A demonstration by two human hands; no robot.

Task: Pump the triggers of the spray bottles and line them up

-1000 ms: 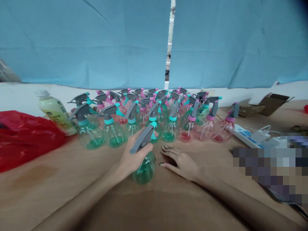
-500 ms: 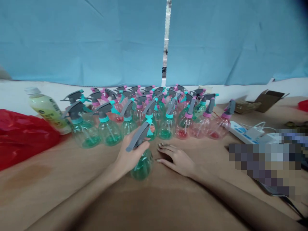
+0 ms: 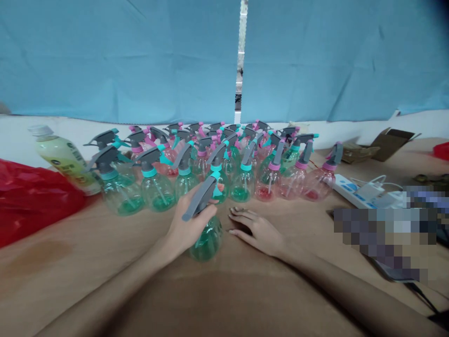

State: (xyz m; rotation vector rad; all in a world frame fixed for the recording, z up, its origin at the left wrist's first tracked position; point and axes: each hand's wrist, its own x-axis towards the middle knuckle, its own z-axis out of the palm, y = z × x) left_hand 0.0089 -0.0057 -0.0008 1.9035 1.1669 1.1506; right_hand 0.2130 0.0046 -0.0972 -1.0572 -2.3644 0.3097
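My left hand (image 3: 187, 220) is wrapped round the neck of a green spray bottle (image 3: 206, 243) with a grey and turquoise trigger head. The bottle is upright, close in front of me at the middle of the table; the fingers behind its neck are partly hidden. Just right of it, my right hand (image 3: 257, 230) rests on the table with its fingers stretched out, holding nothing. Beyond both hands stand several more spray bottles in rows, green ones such as the spray bottle (image 3: 242, 185) with turquoise collars and pink ones such as the spray bottle (image 3: 268, 187) with pink collars.
At the left, a drink bottle (image 3: 65, 157) leans behind a red plastic bag (image 3: 33, 203). To the right lie a white power strip (image 3: 354, 192) with plugged-in chargers, a blurred-out object (image 3: 377, 243) and an open cardboard box (image 3: 393, 145). A blue cloth (image 3: 140, 61) hangs behind.
The view has shifted very slightly. My left hand keeps its hold on the spray bottle, and my right hand stays flat on the table.
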